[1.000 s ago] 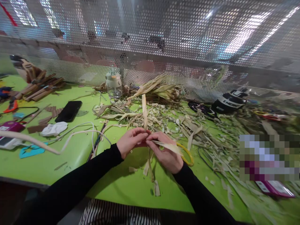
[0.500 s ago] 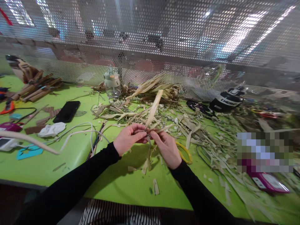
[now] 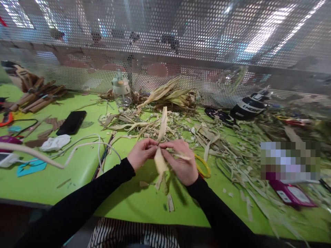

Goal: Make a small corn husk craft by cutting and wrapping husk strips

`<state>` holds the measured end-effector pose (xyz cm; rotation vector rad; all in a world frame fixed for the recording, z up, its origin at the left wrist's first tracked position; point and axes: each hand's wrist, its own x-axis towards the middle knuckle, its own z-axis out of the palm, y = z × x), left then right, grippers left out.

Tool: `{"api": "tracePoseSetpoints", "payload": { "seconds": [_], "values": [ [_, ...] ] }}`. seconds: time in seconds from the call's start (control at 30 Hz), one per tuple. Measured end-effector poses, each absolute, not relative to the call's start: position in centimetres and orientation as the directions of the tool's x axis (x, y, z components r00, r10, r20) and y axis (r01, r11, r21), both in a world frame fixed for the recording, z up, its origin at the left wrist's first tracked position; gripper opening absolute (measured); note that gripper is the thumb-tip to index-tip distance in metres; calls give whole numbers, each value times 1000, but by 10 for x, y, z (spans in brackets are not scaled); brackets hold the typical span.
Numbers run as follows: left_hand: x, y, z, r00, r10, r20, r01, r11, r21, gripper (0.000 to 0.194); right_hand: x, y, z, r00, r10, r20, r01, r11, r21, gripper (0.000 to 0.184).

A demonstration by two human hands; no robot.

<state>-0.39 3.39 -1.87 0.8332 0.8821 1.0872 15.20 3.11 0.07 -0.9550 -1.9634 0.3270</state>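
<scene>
A pale dried corn husk strip (image 3: 160,163) is pinched between my two hands above the green table, one end pointing up and away, the other hanging toward me. My left hand (image 3: 142,152) is closed, thumb and fingers on the husk's narrow middle. From the other side, my right hand (image 3: 181,162) grips the same spot with thumb and forefinger. Another thin husk piece juts out beside the right fingers. Small husk scraps (image 3: 170,203) lie below the hands. A yellow ring-shaped handle (image 3: 204,167) sits just right of my right wrist.
Behind the hands lie loose husk shreds and a husk bundle (image 3: 165,91). A clear bottle (image 3: 121,90) and a black bottle (image 3: 250,105) stand near the perforated metal screen (image 3: 155,44). A phone (image 3: 71,122), white cables (image 3: 77,148) and brown rolls (image 3: 42,96) are at left.
The husk's upper part has turned more upright, and a wide pale section now hangs below the fingers. My right hand has shifted slightly, its fingers now over the pinch point.
</scene>
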Motion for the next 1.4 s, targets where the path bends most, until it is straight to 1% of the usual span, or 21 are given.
{"api": "tracePoseSetpoints", "payload": {
  "seconds": [0.07,0.13,0.3,0.37,0.43,0.47,0.53,0.6,0.63,0.67,0.7,0.73,0.8,0.83,0.87,0.97,1.1,1.17,1.27,1.33,1.4],
  "values": [
    [-1,32,-20,232,962,-146,-393,230,890,43,148,30,0,-355,670,652,551,714,-433,7],
    [1,30,-20,244,963,-113,-410,208,888,44,146,31,-2,-368,652,663,571,721,-392,8],
    [1,32,-19,253,957,-139,-450,244,859,41,150,33,-1,-391,695,603,564,699,-440,10],
    [-3,33,-17,268,951,-155,-418,259,871,35,154,34,2,-452,705,546,529,705,-473,17],
    [-6,34,-14,271,945,-186,-363,279,889,28,158,36,7,-495,703,511,498,711,-496,15],
    [-8,35,-13,265,941,-212,-342,297,891,25,161,37,9,-479,709,518,494,705,-509,13],
    [-10,34,-10,259,930,-260,-344,341,875,18,168,41,13,-342,741,578,524,661,-537,14],
    [-11,34,-8,271,913,-305,-384,393,835,13,175,46,15,-120,725,679,589,602,-539,32],
    [-12,33,-7,282,903,-324,-406,418,813,11,179,48,16,-31,664,747,638,588,-497,42],
    [-12,33,-6,294,893,-340,-422,441,792,10,182,50,16,4,570,822,696,588,-411,49],
    [-12,33,-5,304,884,-355,-432,460,776,9,184,50,17,-30,453,891,747,602,-281,52],
    [-12,33,-5,312,877,-365,-438,473,764,9,186,50,17,-126,339,932,778,617,-118,51],
    [-13,33,-3,312,874,-374,-450,482,752,8,184,45,19,-393,210,895,748,639,179,42],
    [-14,33,-3,303,876,-375,-456,479,750,8,182,42,19,-510,206,835,704,658,268,37],
    [-14,34,-2,296,879,-374,-460,474,751,8,180,39,20,-595,226,771,663,680,313,33],
    [-16,34,-2,283,889,-361,-457,455,764,9,173,34,21,-695,288,659,605,730,319,25],
    [-15,33,-4,272,902,-335,-391,421,818,16,171,34,18,-740,268,617,533,793,295,22],
    [-14,33,-6,252,920,-301,-349,377,858,20,170,34,15,-747,302,593,541,794,276,23],
    [-12,32,-7,240,944,-224,-334,297,895,22,165,33,11,-709,383,592,605,761,232,31],
    [-10,30,-6,256,945,-206,-348,289,892,23,162,32,9,-660,425,619,650,737,187,38],
    [-9,29,-4,265,939,-220,-366,309,878,25,161,34,7,-590,469,657,696,708,119,33]
  ]
}}
